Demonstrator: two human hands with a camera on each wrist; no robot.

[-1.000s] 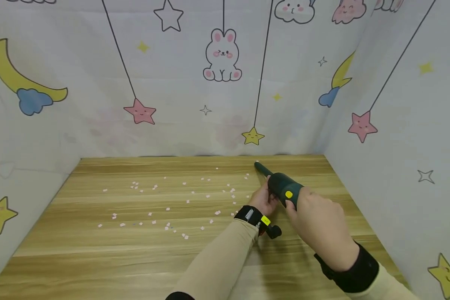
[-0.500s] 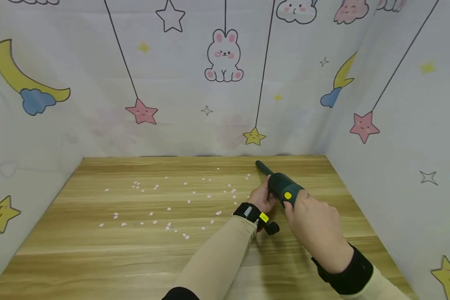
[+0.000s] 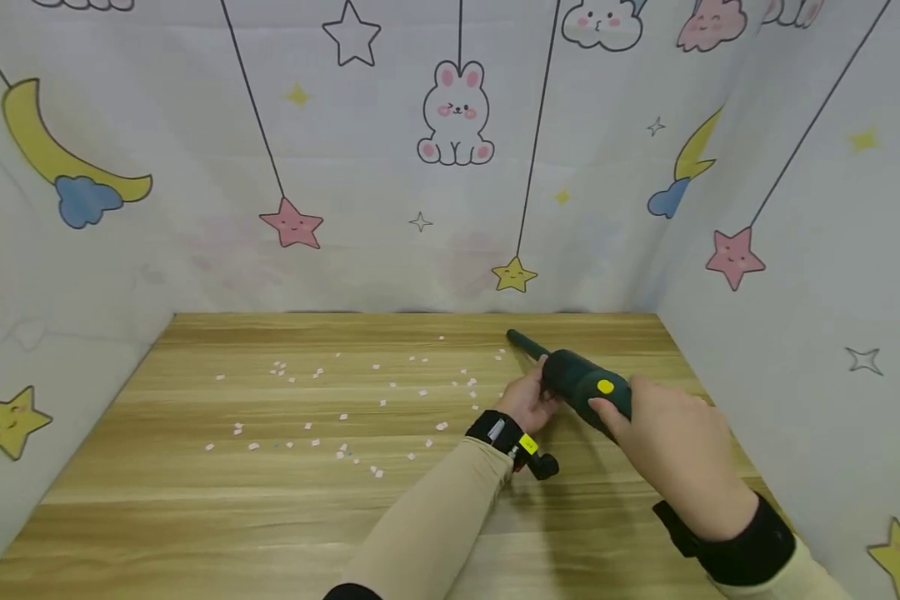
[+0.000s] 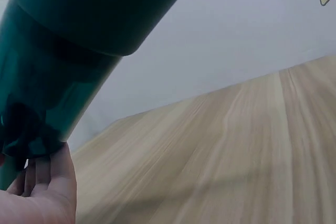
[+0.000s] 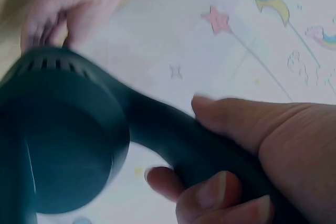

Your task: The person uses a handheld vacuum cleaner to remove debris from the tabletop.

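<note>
One dark green vacuum (image 3: 573,379) spans the gap between the left hand (image 3: 527,402) and the right hand (image 3: 678,446), which stay clear of each other but are both engaged on it. Behind, the right hand wraps its fingers around the handle (image 5: 157,119), its thumb lying along the near side, just behind a yellow button (image 3: 606,387). Ahead, the left hand cups the front end from below, where the slim nozzle (image 3: 528,344) joins the body; how tightly it grips is hard to tell. Above the left wrist, the see-through front (image 4: 73,87) of the vacuum slants down to those fingers. The nozzle points forward and left, past the left hand, and I cannot tell whether its tip touches the wooden surface (image 3: 195,525)

Many small white bits (image 3: 442,426) lie scattered to the left of the left hand, with a few just beside it and some near the nozzle. Black bands circle both wrists: the left band (image 3: 491,427) carries a yellow tag (image 3: 528,443), and the right band (image 3: 746,546) sits behind the right hand. Beige sleeves (image 3: 427,517) cover the arms. Beyond the hands hangs a white cloth (image 3: 360,175) printed with a rabbit (image 3: 457,121), stars and a moon (image 3: 67,154), the rabbit forward and slightly left of the left hand
</note>
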